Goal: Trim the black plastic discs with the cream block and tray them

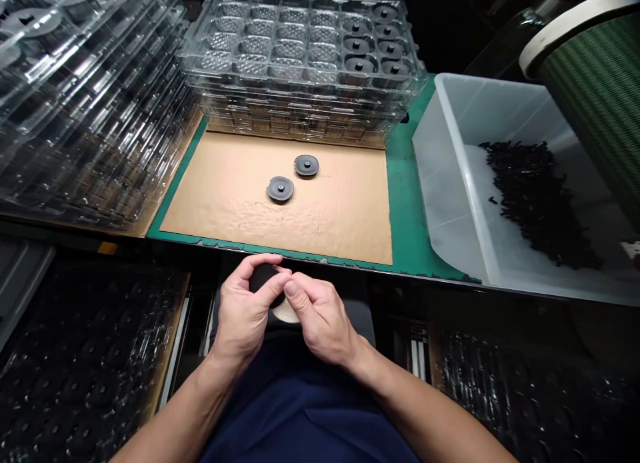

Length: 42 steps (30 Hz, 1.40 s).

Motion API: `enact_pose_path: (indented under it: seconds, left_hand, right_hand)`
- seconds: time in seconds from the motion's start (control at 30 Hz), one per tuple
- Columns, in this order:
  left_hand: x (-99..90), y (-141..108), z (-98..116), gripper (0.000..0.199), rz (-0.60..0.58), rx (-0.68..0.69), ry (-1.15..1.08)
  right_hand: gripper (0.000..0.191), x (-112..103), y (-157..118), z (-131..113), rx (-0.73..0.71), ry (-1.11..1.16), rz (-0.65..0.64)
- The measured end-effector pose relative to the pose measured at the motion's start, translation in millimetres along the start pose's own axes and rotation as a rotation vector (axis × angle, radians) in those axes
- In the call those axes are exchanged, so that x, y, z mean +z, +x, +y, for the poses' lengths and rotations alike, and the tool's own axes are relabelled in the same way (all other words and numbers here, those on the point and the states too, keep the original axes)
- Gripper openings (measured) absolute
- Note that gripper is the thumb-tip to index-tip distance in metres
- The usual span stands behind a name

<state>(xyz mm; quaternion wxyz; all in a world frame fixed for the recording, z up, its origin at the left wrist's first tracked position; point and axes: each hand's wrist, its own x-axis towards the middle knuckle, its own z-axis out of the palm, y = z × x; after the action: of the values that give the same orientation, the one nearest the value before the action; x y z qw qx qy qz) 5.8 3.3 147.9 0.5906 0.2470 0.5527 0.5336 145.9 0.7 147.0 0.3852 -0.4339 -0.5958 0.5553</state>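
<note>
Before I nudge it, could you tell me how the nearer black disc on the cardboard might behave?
The nearer black disc lies flat and looks thin, so it would probably slide, not roll. The cardboard sheet looks matte, so likely some drag. It seems light for its size.

**Dark disc pinched low at the bench edge**

Small black round part [263,278], mostly hidden, pinched between thumb and fingers of the left hand [245,316], with fingertips of the right hand [320,320] touching its right side. Held below the near edge of the bench, above the lap. Only a dark, matte, curved patch visible between the fingers; face and tilt impossible to tell. A pale rounded patch just beneath, unclear whether part of it.
</note>
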Motion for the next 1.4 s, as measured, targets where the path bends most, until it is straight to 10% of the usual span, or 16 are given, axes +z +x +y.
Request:
enact_pose_path:
  seconds: [0.17, 0.43, 0.7, 1.0, 1.4]
  left_hand:
    - [1.0, 8.0, 5.8, 0.034, 0.050, -0.151, -0.080]
    - [-21.0, -11.6, 13.9, 0.057, -0.336, -0.091, -0.080]
    - [-24.3, -9.3, 17.9, 0.058, -0.182, 0.099, -0.013]
    - [-27.9, -8.1, 18.5, 0.062, -0.226, 0.127, 0.038]
    - [-27.9, -9.0, 19.2, 0.060, -0.271, 0.082, 0.041]
  right_hand:
    - [0.049, -4.7, 6.5, 5.8, 0.237, 0.169, -0.031]
    - [0.040, -24.9, 24.9, 0.6, 0.550, 0.534, -0.147]
    - [0.039, -35.9, 18.8, -10.2, 0.119, -0.064, 0.176]
    - [0.027, -57.3, 17.9, -41.2, -0.323, -0.365, -0.043]
    - [0.025, -60.7, 21.4, -40.3, -0.373, -0.456, -0.154]
